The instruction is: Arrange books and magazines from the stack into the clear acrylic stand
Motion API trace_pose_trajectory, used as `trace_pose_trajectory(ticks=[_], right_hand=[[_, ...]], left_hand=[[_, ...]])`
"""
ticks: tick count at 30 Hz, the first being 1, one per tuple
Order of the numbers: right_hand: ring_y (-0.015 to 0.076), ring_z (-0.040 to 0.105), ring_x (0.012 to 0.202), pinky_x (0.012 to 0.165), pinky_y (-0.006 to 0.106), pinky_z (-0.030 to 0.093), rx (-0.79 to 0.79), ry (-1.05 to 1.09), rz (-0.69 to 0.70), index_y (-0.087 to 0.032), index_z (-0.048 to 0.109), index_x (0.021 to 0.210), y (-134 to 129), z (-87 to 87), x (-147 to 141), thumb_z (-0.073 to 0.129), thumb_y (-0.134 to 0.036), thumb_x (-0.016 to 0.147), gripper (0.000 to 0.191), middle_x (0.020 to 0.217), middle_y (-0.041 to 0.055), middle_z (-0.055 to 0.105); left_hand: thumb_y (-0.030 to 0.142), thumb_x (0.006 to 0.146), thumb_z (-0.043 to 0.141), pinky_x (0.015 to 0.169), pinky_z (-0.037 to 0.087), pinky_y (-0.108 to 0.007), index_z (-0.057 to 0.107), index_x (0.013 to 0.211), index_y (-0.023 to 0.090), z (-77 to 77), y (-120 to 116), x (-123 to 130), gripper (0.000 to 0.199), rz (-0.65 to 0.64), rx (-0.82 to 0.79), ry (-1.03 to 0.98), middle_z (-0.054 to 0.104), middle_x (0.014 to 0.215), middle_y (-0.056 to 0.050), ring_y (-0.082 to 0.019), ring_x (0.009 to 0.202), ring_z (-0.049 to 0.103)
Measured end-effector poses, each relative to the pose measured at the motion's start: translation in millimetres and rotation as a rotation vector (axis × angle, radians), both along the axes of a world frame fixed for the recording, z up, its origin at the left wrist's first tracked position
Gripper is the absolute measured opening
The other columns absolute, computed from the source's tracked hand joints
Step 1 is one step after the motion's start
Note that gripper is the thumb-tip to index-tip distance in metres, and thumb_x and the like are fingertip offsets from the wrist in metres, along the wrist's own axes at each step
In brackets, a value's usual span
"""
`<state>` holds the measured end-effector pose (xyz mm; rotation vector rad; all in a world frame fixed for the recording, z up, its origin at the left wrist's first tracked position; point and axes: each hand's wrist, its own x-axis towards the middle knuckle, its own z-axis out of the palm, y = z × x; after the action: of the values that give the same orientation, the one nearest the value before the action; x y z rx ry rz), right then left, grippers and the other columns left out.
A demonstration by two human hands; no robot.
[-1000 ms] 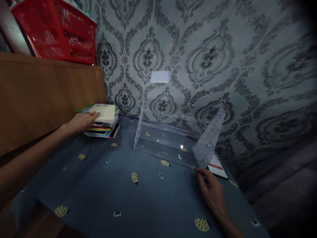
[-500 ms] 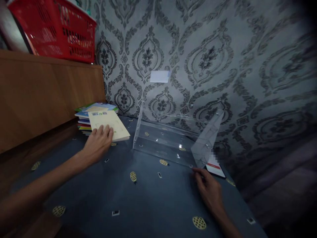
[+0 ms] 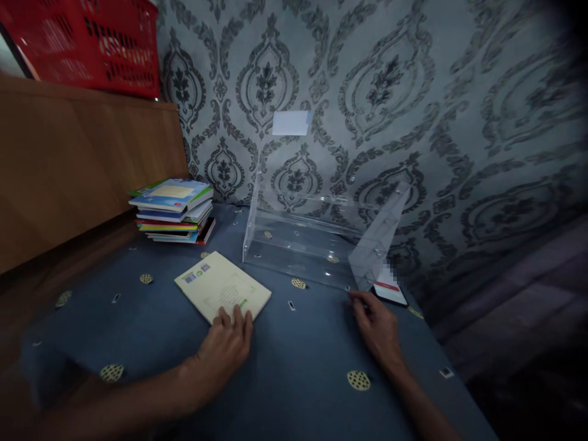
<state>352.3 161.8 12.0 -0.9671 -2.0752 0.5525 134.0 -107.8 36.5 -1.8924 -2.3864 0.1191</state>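
Observation:
My left hand (image 3: 225,343) grips the near edge of a cream-coloured book (image 3: 225,288), with the fingers on its cover and the thumb out of sight. The book is tilted and shows small pictures near one corner. On the right, my right hand (image 3: 377,327) has its fingers curled, the fingertips at the front right corner of a clear acrylic rack (image 3: 294,260). See-through shelves run between the rack's two side panels. A pile of several books (image 3: 174,211) lies at the back left, a blue-covered one on top.
A phone (image 3: 390,291) lies beside the rack's right side. The dark blue cloth (image 3: 294,367) has yellow pineapple-like prints. On the left a wooden cabinet (image 3: 92,165) carries a red plastic basket (image 3: 92,52). Patterned wallpaper (image 3: 381,79) rises behind, with a white label (image 3: 291,123) in front of it.
My left hand has brought the cream book off the pile, to the right and nearer to me. The right hand stays at the rack's corner. The view has shifted slightly.

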Motion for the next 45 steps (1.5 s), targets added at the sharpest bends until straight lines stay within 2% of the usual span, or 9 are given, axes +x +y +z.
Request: trace_pose_trajectory(ticks=[4,8,11,14,18,26,35,40,45], right_hand=[[0.0249,0.071,0.079,0.069,0.035,0.057,0.049,-0.007,0.049,-0.02,0.07,0.092,-2,-1.7,-1,0.046,-0.039,0.089,0.031,0.091,0.0097,0.076],[0.0244,0.072,0.08,0.075,0.037,0.058,0.126,-0.025,0.125,-0.02,0.069,0.092,-15,-0.4,-9,0.046,-0.032,0.091,0.026,0.088,0.0086,0.075],[0.0245,0.072,0.084,0.079,0.038,0.058,0.128,-0.038,0.199,-0.02,0.069,0.103,-31,1.2,-19,0.045,-0.031,0.095,0.027,0.093,0.0091,0.075],[0.0236,0.072,0.083,0.077,0.037,0.059,0.085,-0.083,0.273,-0.02,0.065,0.119,-46,1.7,-27,0.043,-0.03,0.097,0.033,0.096,0.0085,0.075],[0.022,0.071,0.082,0.078,0.037,0.059,0.023,-0.12,0.316,-0.022,0.057,0.136,-55,2.5,-31,0.045,-0.028,0.097,0.04,0.101,0.0066,0.076],[0.0237,0.073,0.098,0.087,0.04,0.057,-0.07,-0.05,0.324,-0.02,0.045,0.146,-55,5.4,-31,0.043,-0.032,0.101,0.047,0.106,0.0089,0.077],[0.0286,0.068,0.105,0.092,0.047,0.056,0.105,-0.215,0.3,-0.018,0.064,0.124,-42,8.5,-22,0.045,-0.025,0.098,0.033,0.112,0.0128,0.074],[0.0258,0.06,0.125,0.106,0.046,0.05,0.19,-0.297,0.506,-0.017,0.056,0.137,-84,27.1,-46,0.038,-0.022,0.102,0.039,0.131,0.0133,0.068],[0.022,0.043,0.146,0.123,0.049,0.033,0.201,-0.456,0.681,-0.017,0.044,0.149,-119,29.6,-64,0.038,-0.024,0.105,0.044,0.151,0.0138,0.053]], left_hand=[[0.037,0.092,0.055,0.078,0.062,-0.046,0.07,0.124,0.025,35.9,0,-14,0.037,-0.008,-0.108,-0.161,0.074,0.118,-0.014,-0.037,0.103,0.072],[0.035,0.1,0.041,0.099,0.052,-0.05,0.056,0.138,0.019,66.9,3,-79,0.044,0.267,-0.042,-0.095,0.055,0.149,-0.016,-0.035,0.13,0.057],[0.045,0.099,0.038,0.102,0.048,-0.055,0.046,0.147,0.017,57.3,2,-127,0.056,0.459,0.006,-0.054,0.038,0.159,-0.02,-0.038,0.137,0.049],[0.047,0.098,0.037,0.1,0.048,-0.048,0.048,0.144,0.013,37.5,-3,-147,0.059,0.451,-0.011,-0.123,0.054,0.143,-0.021,-0.036,0.13,0.054],[0.047,0.097,0.04,0.089,0.051,-0.041,0.059,0.132,0.016,27.2,-9,-131,0.05,0.323,0.053,-0.101,0.063,0.115,-0.015,-0.033,0.113,0.059],[0.051,0.098,0.046,0.074,0.052,-0.038,0.058,0.122,0.019,33.5,20,-67,0.041,0.191,-0.069,-0.168,0.067,0.112,-0.013,-0.032,0.097,0.069],[0.029,0.105,0.03,0.071,0.052,-0.036,0.057,0.122,0.016,42.5,53,-24,0.034,-0.012,-0.166,-0.107,0.072,0.102,-0.013,-0.029,0.092,0.071],[0.026,0.105,0.027,0.069,0.052,-0.033,0.057,0.129,0.021,26.9,54,-28,0.039,-0.053,-0.066,-0.082,0.065,0.114,-0.012,-0.025,0.095,0.069],[0.028,0.105,0.03,0.066,0.052,-0.031,0.051,0.142,0.026,15.5,53,-30,0.043,-0.016,-0.073,-0.059,0.063,0.121,-0.012,-0.024,0.093,0.071]])
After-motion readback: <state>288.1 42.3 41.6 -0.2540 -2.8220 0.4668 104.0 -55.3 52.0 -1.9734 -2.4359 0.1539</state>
